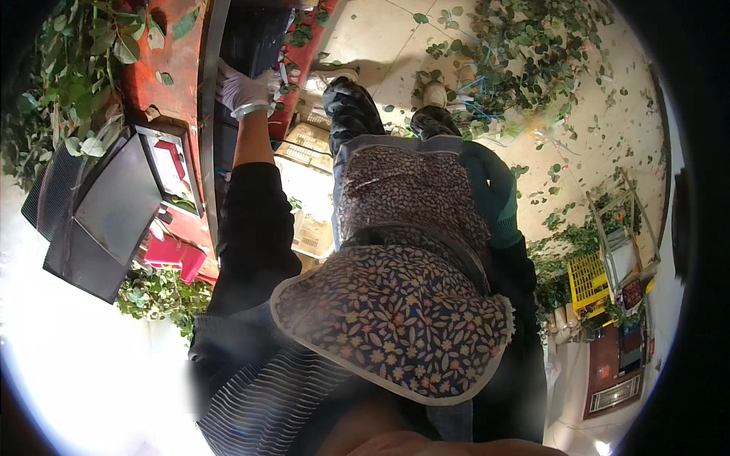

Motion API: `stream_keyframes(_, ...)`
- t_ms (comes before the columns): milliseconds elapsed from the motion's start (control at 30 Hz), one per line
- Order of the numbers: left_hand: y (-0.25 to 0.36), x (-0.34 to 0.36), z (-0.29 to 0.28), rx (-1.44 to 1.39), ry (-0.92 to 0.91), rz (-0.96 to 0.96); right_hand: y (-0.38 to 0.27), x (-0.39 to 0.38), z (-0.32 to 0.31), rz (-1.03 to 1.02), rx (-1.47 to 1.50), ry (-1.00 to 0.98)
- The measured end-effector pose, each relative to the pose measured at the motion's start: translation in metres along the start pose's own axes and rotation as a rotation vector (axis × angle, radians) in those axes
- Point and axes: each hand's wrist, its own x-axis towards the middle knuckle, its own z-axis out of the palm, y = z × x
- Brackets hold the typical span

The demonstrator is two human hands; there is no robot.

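The black bin (255, 42) lies at the left hand (245, 94), the nearer one; its long axis follows the rail (206, 99). Left grip cannot be determined. The right hand (488, 186) hangs beside the apron (411, 190), finger spread indeterminable.

Pale tiled floor (380, 32), bright light

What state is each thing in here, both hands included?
Left hand: white-gloved, at the black trough; grip unclear.
Right hand: dark-green-gloved, lowered beside the apron; grip unclear.
Floral apron: worn, covering the person's front.
Display screen: lit.
Leafy stems: heaped on the floor.
Loose leaves: scattered.
Yellow crate: upright or tipped, cannot tell.
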Motion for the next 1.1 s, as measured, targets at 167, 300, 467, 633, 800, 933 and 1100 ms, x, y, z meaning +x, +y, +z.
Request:
stream_keyframes(167,-0.017,0.01,-0.005,-0.078,0.046,0.024,-0.012,0.007,0.008,-0.109,-0.071,-0.092)
stream_keyframes(300,-0.037,0.011,0.004,-0.288,0.062,0.051,-0.021,0.014,0.005,-0.152,-0.074,-0.117)
stream_keyframes(467,-0.03,-0.006,-0.008,-0.756,-0.128,-0.025,-0.005,0.017,0.002,-0.083,-0.112,-0.113)
stream_keyframes(633,-0.017,-0.018,-0.018,-0.247,0.112,0.077,0.003,0.017,0.0,-0.098,-0.16,-0.102)
stream_keyframes(800,-0.056,-0.001,0.023,-0.28,0.196,0.211,0.007,0.017,-0.001,-0.114,-0.167,-0.106)
stream_keyframes(933,-0.083,-0.01,0.04,-0.224,0.229,0.279,0.021,0.02,0.004,-0.091,-0.15,-0.109)
stream_keyframes(1100,0.008,-0.136,-0.018,-0.3,-0.19,0.716,0.051,0.036,0.006,0.366,0.737,-0.099)
